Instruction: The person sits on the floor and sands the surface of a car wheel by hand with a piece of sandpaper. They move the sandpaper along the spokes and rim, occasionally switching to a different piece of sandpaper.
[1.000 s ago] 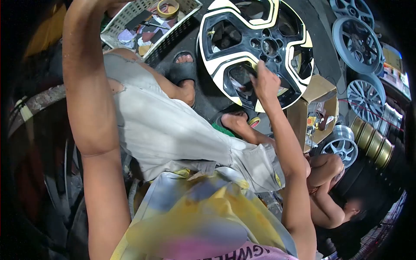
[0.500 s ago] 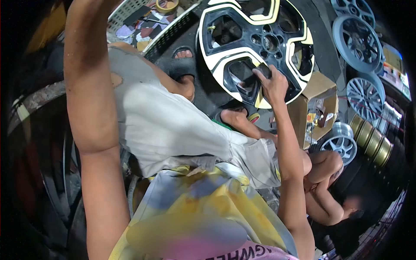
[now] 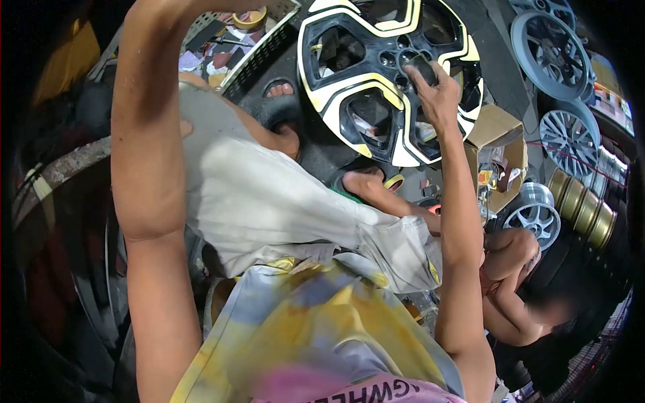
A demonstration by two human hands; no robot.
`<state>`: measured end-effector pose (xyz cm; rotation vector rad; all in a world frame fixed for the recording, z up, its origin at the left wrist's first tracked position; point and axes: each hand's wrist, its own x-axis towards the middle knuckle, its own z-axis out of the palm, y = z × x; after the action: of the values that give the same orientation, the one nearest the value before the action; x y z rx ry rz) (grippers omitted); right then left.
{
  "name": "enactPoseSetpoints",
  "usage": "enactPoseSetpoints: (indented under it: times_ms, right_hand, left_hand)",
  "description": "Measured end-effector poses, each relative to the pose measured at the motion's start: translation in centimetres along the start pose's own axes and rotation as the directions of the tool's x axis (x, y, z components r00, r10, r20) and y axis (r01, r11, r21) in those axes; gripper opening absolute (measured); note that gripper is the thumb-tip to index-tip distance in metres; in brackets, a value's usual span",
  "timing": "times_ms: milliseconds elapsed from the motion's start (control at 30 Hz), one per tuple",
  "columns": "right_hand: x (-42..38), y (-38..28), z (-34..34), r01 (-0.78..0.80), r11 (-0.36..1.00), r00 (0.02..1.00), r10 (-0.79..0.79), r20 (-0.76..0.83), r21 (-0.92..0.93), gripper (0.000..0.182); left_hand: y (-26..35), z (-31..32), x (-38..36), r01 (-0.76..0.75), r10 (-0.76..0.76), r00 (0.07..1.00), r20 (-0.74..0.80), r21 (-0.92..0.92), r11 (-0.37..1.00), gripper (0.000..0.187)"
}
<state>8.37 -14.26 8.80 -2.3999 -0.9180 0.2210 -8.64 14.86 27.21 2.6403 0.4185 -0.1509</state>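
Note:
A wheel rim (image 3: 386,84) with black recesses and pale cream spoke faces lies in front of my feet. My right hand (image 3: 440,97) is over its hub, fingers closed around a small dark pad (image 3: 422,68). The pad overlaps the centre hole and lug holes in this view. My left arm (image 3: 151,134) reaches up along the left side and bends right at the top edge. My left hand is cut off by the frame, above the basket.
A perforated basket (image 3: 262,50) holds sanding scraps and a tape roll (image 3: 248,19). Right of the wheel stands an open cardboard box (image 3: 500,134). Grey rims (image 3: 551,57) and gold rims (image 3: 583,208) line the right side. Another person (image 3: 514,282) crouches at lower right.
My right hand has moved with the dark pad from a lower spoke up to the hub. The wheel rim has turned, its spokes now at another angle. My left arm has shifted slightly right.

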Motion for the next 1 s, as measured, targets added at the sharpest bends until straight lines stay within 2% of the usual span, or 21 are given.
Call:
enactPoseSetpoints:
  times_ms: [33, 67, 133, 200, 233, 267, 300, 333, 400, 467, 500, 533, 600, 667, 733, 767, 833, 867, 900, 933, 1000]
  right_hand:
    - [-0.6, 1.1, -0.5, -0.008, 1.000, 0.998, 0.006, 0.060, 0.024, 0.036]
    - [-1.5, 0.8, -1.4, -0.123, 0.992, 0.982, 0.121, 0.148, 0.008, 0.036]
    - [-3.8, 1.8, -1.4, -0.274, 0.929, 0.953, 0.227, 0.202, 0.248, 0.033]
    - [-5.6, 0.0, -1.7, -0.450, 0.774, 0.889, 0.343, 0.302, 0.445, 0.029]
    - [-6.1, -0.5, -1.7, -0.478, 0.743, 0.875, 0.354, 0.331, 0.468, 0.026]
    - [-6.7, -1.1, -1.8, -0.477, 0.739, 0.876, 0.357, 0.324, 0.476, 0.026]
    - [-7.1, -1.9, -1.9, -0.460, 0.707, 0.887, 0.333, 0.321, 0.538, 0.024]
    - [-7.5, -2.7, -2.0, -0.439, 0.672, 0.898, 0.307, 0.315, 0.596, 0.023]
    - [-7.7, -4.4, -2.6, -0.446, 0.588, 0.895, 0.312, 0.319, 0.675, 0.024]
    - [-8.1, -5.6, -3.4, -0.402, 0.454, 0.912, 0.276, 0.304, 0.795, 0.029]
    - [-8.2, -5.8, -3.8, -0.396, 0.428, 0.914, 0.264, 0.307, 0.812, 0.036]
    - [-8.3, -5.9, -4.1, -0.389, 0.425, 0.916, 0.268, 0.298, 0.817, 0.036]
    - [-8.8, -5.9, -4.5, -0.352, 0.381, 0.929, 0.251, 0.271, 0.855, 0.040]
    - [-9.3, -5.1, -4.5, -0.320, 0.410, 0.943, 0.229, 0.243, 0.854, 0.038]
    - [-9.9, -4.9, -4.6, -0.445, 0.025, 0.889, 0.138, 0.437, 0.895, 0.038]
    - [-10.4, -5.1, -4.4, -0.484, -0.065, 0.865, 0.116, 0.488, 0.873, 0.047]
    - [-11.3, -4.9, -4.6, -0.497, -0.084, 0.864, 0.047, 0.502, 0.864, 0.047]
    - [-11.6, -4.8, -4.7, -0.516, -0.101, 0.856, -0.021, 0.516, 0.851, 0.047]
    - [-11.6, -4.7, -4.5, -0.504, -0.024, 0.861, 0.057, 0.505, 0.863, 0.045]
    - [-11.2, -4.2, -4.4, -0.500, -0.028, 0.863, 0.058, 0.501, 0.865, 0.045]
    - [-9.5, -2.3, -3.9, -0.410, 0.483, 0.912, 0.247, 0.328, 0.774, 0.044]
  left_hand:
    - [0.0, -0.3, 0.3, 0.031, -0.031, 0.997, 0.069, -0.005, 1.000, 0.041]
    - [0.4, -0.1, -0.2, 0.027, -0.026, 0.997, 0.066, -0.008, 1.000, 0.041]
    - [0.9, 0.7, -1.1, -0.107, 0.113, 0.988, -0.102, 0.064, 0.992, 0.039]
    - [2.8, 0.3, 0.2, 0.029, -0.023, 0.993, 0.119, -0.056, 0.998, 0.041]
    - [2.6, 0.8, 0.1, -0.074, 0.082, 0.991, 0.109, -0.070, 0.995, 0.044]
    - [2.2, 2.4, -0.1, -0.180, 0.188, 0.977, 0.100, -0.084, 0.980, 0.047]
    - [1.4, 6.8, 0.6, -0.238, 0.236, 0.971, -0.032, -0.096, 0.966, 0.041]
    - [2.2, 8.2, 1.4, -0.252, 0.259, 0.965, 0.046, -0.131, 0.959, 0.034]
    - [3.3, 11.4, 1.4, -0.348, 0.357, 0.934, 0.014, -0.196, 0.917, 0.037]
    - [4.6, 12.9, 1.0, -0.253, 0.309, 0.948, 0.071, -0.418, 0.873, 0.039]
    - [5.4, 12.7, 1.2, -0.182, 0.288, 0.941, 0.179, -0.449, 0.875, 0.034]
    - [5.7, 13.1, 1.3, -0.191, 0.295, 0.938, 0.180, -0.443, 0.876, 0.034]
    - [6.3, 13.8, 1.6, 0.026, 0.293, 0.906, 0.307, -0.730, 0.683, 0.027]
    - [6.5, 14.0, 2.0, 0.006, 0.319, 0.895, 0.312, -0.723, 0.691, 0.021]
    - [6.6, 14.5, 2.2, -0.059, 0.369, 0.896, 0.249, -0.754, 0.654, 0.021]
    - [6.6, 14.8, 2.4, -0.064, 0.373, 0.894, 0.250, -0.751, 0.657, 0.021]
    - [6.5, 15.5, 2.7, -0.199, 0.440, 0.885, 0.155, -0.728, 0.656, 0.021]
    - [6.5, 15.5, 2.8, -0.200, 0.443, 0.883, 0.157, -0.727, 0.657, 0.021]
    - [6.5, 15.6, 2.9, -0.156, 0.422, 0.888, 0.183, -0.743, 0.651, 0.021]
    - [6.3, 15.6, 3.0, -0.112, 0.402, 0.891, 0.211, -0.756, 0.645, 0.022]
    - [4.1, 16.8, 4.2, -0.252, 0.326, 0.943, 0.067, -0.496, 0.831, 0.036]
